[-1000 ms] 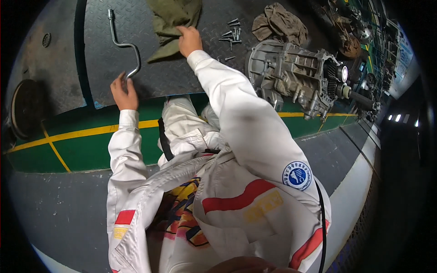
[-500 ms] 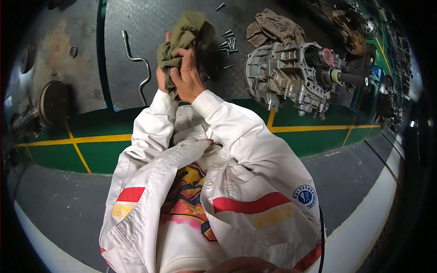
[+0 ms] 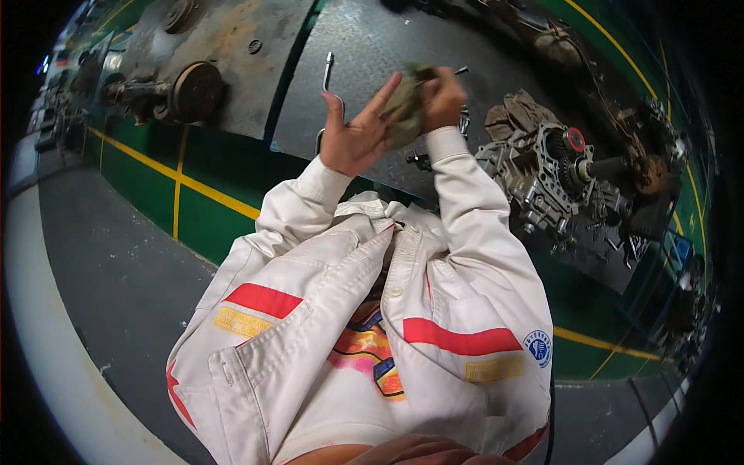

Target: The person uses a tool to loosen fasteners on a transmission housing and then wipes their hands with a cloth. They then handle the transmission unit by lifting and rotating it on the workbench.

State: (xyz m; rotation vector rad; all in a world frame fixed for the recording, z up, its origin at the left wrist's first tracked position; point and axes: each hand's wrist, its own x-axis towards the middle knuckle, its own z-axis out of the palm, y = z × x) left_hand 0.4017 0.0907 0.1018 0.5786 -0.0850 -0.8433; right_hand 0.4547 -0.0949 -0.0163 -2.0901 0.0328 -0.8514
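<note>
My right hand (image 3: 444,98) is closed around an olive-green cloth (image 3: 403,116), which looks blurred by motion. The cloth lies against the fingers of my left hand (image 3: 355,139), whose thumb and index finger are stretched out and spread. Part of a bent metal crank-handled wrench (image 3: 328,71) shows on the dark metal tabletop (image 3: 364,46) behind my left hand, which covers its middle. Just right of my right hand are some bolts (image 3: 463,120), mostly hidden behind its wrist.
An opened gearbox (image 3: 535,174) with exposed gears stands at the right, beside a crumpled brown rag (image 3: 521,115). At the left, a second bench (image 3: 256,85) carries a round drum part (image 3: 195,91) and a small ring (image 3: 254,46). Green floor with yellow lines (image 3: 178,177) runs below.
The view has swung, so the benches appear shifted and tilted. My left hand has opened from around the cloth, and my right hand keeps hold of it, now further right.
</note>
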